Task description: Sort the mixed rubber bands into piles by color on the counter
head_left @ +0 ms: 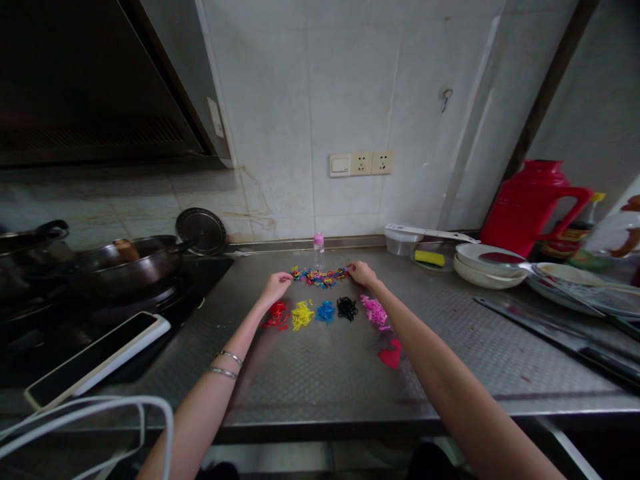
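Note:
A heap of mixed coloured small bands [320, 276] lies at the back of the steel counter [320, 373]. My left hand [276, 287] pinches at the heap's left end, and my right hand [361, 273] pinches at its right end. In front of the heap sit sorted piles in a row: red [277, 313], yellow [301, 314], blue [325, 311], black [347, 307] and pink [375, 311]. A red piece [391, 355] lies nearer me beside my right forearm. What each pinch holds is too small to make out.
A small bottle with a pink cap [319, 248] stands behind the heap. Pans [125, 263] sit on the stove at left, with a phone [100, 357] and a white cable near me. At right are stacked plates [487, 263], a red jug [533, 203], a clear container with a sponge and a knife.

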Demonstrator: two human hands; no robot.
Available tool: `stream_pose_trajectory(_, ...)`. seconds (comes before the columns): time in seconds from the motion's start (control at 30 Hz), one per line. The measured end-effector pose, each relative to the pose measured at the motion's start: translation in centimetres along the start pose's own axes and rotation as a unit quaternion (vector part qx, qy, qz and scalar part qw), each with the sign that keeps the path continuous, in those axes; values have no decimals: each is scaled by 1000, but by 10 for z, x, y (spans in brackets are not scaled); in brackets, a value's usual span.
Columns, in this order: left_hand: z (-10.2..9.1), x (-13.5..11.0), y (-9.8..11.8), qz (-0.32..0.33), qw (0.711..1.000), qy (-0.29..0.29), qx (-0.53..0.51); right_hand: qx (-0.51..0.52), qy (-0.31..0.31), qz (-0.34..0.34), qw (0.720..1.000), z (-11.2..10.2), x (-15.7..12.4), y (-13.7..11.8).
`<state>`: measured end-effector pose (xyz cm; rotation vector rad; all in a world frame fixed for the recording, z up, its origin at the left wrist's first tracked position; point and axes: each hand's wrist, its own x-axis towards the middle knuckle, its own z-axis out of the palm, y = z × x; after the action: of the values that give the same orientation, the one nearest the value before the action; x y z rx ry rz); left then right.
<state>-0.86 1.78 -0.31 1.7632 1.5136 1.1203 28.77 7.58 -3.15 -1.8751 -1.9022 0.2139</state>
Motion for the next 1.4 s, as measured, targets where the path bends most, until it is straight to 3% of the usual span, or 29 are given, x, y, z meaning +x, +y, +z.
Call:
stream_pose_trajectory(0.63,-1,0,-6,5,1000,-8,30,10,-16,-25,1000,2,7,4)
stream_pose_trajectory(0.87,-6,0,-10,-26,1000,9,4,20,35,-30,999,-17,3,11)
stream_pose_trajectory(1.07,-6,-1,-13,-30,999,10,12,55,110,-83,989,-38,-4,10)
stream_pose_trajectory(1.27,-4,-1,-7,-17,1000,5,-12,184,101,-78,975,-42,-18,-10)
stream_pose_trajectory(1.4,8,-10,12,-12,991,-57,-116,271,74,-108,954,-35,-34,-41)
